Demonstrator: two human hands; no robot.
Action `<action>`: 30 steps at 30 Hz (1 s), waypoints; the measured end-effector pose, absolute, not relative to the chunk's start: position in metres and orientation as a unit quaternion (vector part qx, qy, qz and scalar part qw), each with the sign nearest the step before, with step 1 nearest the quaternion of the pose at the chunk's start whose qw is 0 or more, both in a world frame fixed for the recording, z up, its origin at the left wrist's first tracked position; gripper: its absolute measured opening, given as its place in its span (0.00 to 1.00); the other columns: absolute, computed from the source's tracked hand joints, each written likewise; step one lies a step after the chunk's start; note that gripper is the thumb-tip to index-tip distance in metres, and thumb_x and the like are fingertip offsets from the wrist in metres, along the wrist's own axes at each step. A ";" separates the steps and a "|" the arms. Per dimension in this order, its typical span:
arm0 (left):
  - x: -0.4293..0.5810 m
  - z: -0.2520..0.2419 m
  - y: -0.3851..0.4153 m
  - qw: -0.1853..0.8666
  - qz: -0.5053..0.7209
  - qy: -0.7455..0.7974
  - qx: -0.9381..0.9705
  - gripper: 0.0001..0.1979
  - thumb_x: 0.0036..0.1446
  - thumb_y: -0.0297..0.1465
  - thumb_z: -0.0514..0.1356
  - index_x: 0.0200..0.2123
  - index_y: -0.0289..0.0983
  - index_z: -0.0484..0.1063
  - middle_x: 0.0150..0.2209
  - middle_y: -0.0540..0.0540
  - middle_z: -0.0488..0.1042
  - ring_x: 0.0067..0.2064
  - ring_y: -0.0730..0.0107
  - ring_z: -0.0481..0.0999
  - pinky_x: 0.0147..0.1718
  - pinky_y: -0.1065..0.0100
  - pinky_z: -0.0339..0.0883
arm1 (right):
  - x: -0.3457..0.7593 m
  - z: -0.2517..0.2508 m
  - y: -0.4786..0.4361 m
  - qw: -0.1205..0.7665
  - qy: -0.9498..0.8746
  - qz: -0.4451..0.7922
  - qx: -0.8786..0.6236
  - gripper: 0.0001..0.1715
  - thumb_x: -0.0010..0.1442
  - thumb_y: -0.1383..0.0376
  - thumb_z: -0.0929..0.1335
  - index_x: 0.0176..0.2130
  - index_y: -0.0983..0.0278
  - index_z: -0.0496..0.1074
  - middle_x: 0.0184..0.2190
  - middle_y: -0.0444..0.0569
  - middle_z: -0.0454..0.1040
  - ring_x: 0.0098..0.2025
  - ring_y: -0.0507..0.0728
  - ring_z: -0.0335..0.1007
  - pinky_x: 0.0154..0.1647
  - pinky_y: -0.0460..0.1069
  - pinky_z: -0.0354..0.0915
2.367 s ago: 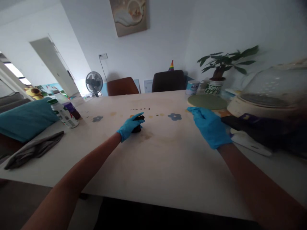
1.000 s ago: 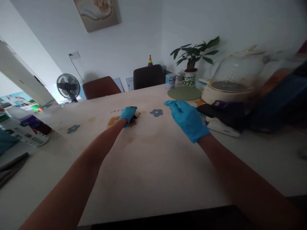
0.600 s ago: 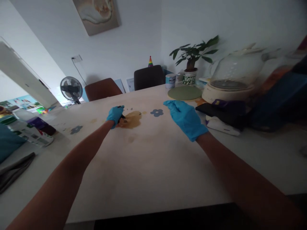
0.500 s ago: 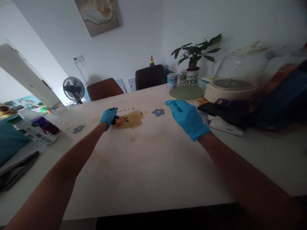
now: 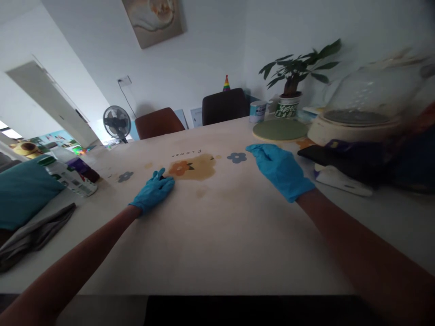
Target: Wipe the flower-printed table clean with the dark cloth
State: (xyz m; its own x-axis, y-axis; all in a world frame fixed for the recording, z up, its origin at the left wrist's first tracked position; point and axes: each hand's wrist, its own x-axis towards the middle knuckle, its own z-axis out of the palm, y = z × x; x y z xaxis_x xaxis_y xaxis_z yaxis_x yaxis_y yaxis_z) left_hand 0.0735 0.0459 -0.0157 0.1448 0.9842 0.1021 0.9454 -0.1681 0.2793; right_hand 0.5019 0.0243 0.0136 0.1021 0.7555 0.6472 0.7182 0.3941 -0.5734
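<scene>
My left hand [image 5: 155,191], in a blue glove, presses low over the pale tabletop [image 5: 210,244] beside a printed orange flower. Its fingers are bent around a small black object [image 5: 162,177], mostly hidden beneath them, whose kind I cannot make out. A brownish-yellow patch [image 5: 204,167] spreads to the right of that flower. My right hand [image 5: 280,171], gloved too, hovers or rests at the right by a printed blue flower [image 5: 237,157]. Its fingers are pressed together, and whatever they hold, if anything, is hidden.
At the right stand a glass-domed appliance [image 5: 356,117], a green round mat [image 5: 280,130], a potted plant [image 5: 288,107] and a can [image 5: 257,112]. A white device [image 5: 343,180] lies nearby. Leftward are a bottle [image 5: 70,176] and a grey cloth [image 5: 37,235]. Chairs [image 5: 226,106] line the far side.
My left hand has drawn back toward me with the black object, baring the orange flower and the lettering. My right hand has barely moved on the table; the whole view has shifted.
</scene>
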 end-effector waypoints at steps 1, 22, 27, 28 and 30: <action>0.076 -0.016 0.044 0.076 0.129 0.634 0.759 0.29 0.70 0.50 0.54 0.63 0.44 0.81 0.77 0.42 0.65 0.80 0.37 0.55 0.77 0.39 0.53 | 0.502 0.013 0.025 0.495 -0.670 0.021 -0.554 0.19 0.71 0.65 0.65 0.50 0.59 0.85 0.54 0.55 0.86 0.57 0.65 0.84 0.66 0.61 0.75; 0.131 0.003 0.031 -0.020 -0.056 0.643 0.763 0.26 0.76 0.46 0.48 0.39 0.40 0.81 0.47 0.38 0.83 0.48 0.48 0.84 0.45 0.58 0.70 | 0.503 0.015 0.022 0.460 -0.685 0.028 -0.565 0.21 0.72 0.63 0.65 0.53 0.63 0.85 0.55 0.57 0.86 0.60 0.68 0.83 0.69 0.65 0.72; 0.142 0.010 0.031 -0.053 -0.120 0.646 0.752 0.29 0.79 0.44 0.43 0.52 0.40 0.83 0.56 0.36 0.84 0.55 0.45 0.84 0.54 0.53 0.73 | 0.502 0.017 0.020 0.447 -0.690 0.036 -0.569 0.19 0.72 0.63 0.66 0.52 0.60 0.85 0.55 0.54 0.86 0.60 0.67 0.83 0.69 0.65 0.72; 0.143 0.010 0.032 -0.058 -0.123 0.645 0.752 0.29 0.79 0.43 0.42 0.53 0.39 0.83 0.56 0.35 0.84 0.56 0.45 0.84 0.55 0.52 0.73 | 0.501 0.017 0.020 0.448 -0.688 0.034 -0.570 0.19 0.72 0.64 0.66 0.52 0.60 0.85 0.55 0.54 0.86 0.59 0.67 0.83 0.69 0.65 0.72; 0.143 0.009 0.034 -0.065 -0.118 0.644 0.753 0.29 0.79 0.41 0.43 0.55 0.39 0.83 0.55 0.34 0.84 0.55 0.44 0.84 0.56 0.49 0.74 | 0.500 0.018 0.020 0.450 -0.688 0.029 -0.569 0.19 0.73 0.64 0.66 0.52 0.60 0.85 0.55 0.54 0.86 0.60 0.67 0.83 0.69 0.64 0.72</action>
